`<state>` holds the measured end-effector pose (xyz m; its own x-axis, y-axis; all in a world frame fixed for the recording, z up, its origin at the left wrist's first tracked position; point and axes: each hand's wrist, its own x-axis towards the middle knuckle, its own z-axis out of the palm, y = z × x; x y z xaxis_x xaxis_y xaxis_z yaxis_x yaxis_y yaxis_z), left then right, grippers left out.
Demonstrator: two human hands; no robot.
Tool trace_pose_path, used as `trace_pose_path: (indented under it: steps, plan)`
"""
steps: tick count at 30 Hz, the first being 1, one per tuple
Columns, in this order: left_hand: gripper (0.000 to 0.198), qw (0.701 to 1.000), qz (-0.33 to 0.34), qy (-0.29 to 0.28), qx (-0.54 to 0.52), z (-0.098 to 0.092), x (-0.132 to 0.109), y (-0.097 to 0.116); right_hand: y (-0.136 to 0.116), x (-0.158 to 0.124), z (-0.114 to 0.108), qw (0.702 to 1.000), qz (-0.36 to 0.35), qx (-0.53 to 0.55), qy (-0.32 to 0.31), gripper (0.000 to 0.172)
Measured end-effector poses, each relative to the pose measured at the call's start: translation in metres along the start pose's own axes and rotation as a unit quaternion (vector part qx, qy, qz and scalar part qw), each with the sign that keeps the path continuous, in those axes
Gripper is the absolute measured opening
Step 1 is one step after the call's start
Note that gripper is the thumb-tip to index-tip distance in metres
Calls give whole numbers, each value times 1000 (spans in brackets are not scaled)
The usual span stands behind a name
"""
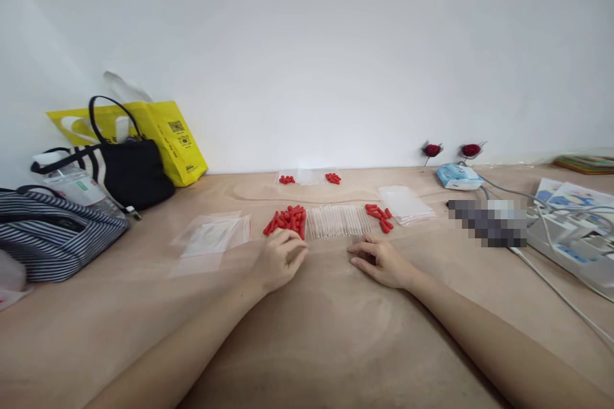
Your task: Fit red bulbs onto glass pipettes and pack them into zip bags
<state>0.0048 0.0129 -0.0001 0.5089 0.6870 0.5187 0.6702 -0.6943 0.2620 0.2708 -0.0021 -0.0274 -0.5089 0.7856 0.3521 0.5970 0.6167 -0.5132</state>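
Both our left hand and our right hand show half-curled, slightly parted fingers, seemingly grasping nothing, just below the white sticks and flanking red pieces at the frame's centre.

On the left side of the desk, a striped bag is near a black handbag, and a yellow bag stands behind it. On the right side, a blue packet lies near two dark red flowers; further right are printed sheets and a white power strip.
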Motion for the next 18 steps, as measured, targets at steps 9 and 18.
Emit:
trace_pose_path:
  steps: [9,18]
  plan:
    - [16,955,-103,-19,277,22,49,-2,0,1,-1,1000,-4,1,-4,23]
    - [29,920,-156,-95,347,32,68,4,-1,1,3,1000,-2,4,17,19]
